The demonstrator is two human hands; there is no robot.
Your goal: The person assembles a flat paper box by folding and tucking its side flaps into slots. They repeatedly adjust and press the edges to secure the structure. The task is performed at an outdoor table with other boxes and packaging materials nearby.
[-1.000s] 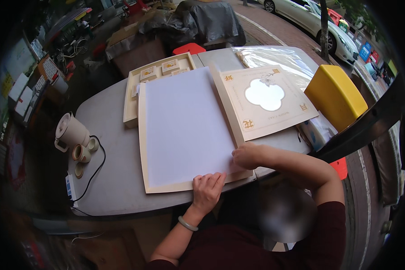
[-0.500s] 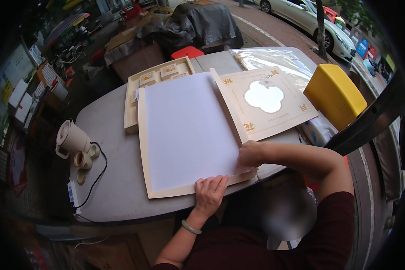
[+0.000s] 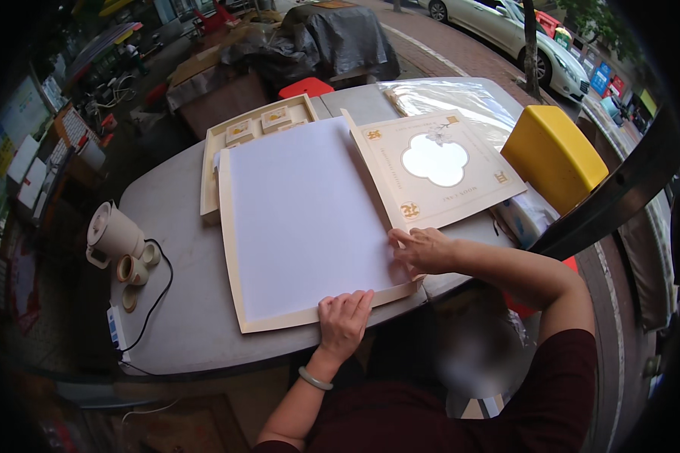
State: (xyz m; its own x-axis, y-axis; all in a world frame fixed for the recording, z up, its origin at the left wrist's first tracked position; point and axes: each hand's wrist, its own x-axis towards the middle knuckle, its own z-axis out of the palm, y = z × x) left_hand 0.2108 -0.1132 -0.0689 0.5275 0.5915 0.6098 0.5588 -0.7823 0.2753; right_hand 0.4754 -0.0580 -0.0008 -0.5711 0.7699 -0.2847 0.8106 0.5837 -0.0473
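A shallow cream cardboard box with a white inside lies open side up at the near edge of the table. My left hand grips its near wall, fingers folded over the rim, thumb hidden; a pale bangle is on that wrist. At the box's near right corner, my right hand is closed on the right wall, thumb and index finger along the rim and the other fingers curled. Beside that wall lies a cream printed panel with gold marks and a white flower-shaped middle.
Behind the box stands a cream tray with several small boxes. Clear plastic sheets lie at the far right, near a yellow bin. A kettle, small cups and a black cord occupy the table's left side.
My right hand has moved a little up along the right wall and its fingers have loosened from a fist. The left hand holds the same spot; the whole view has shifted slightly.
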